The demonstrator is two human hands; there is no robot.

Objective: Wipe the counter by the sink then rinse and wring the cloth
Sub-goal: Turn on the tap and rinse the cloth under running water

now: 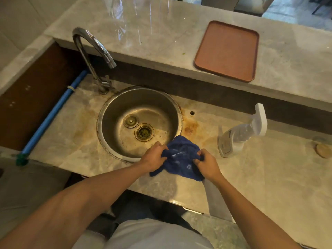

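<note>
A blue cloth hangs bunched between both hands, over the sink's front right rim and the counter edge. My left hand grips its left side and my right hand grips its right side. The round steel sink sits in a marble counter with brown stains to the right of the rim. Its open drain holds green scraps, and the plug lies beside it. A curved chrome tap stands behind the sink; no water is running.
A white spray bottle lies on its side on the counter right of the cloth. A round brownish object sits at the far right. A brown tray rests on the raised ledge behind. A blue pipe runs along the left.
</note>
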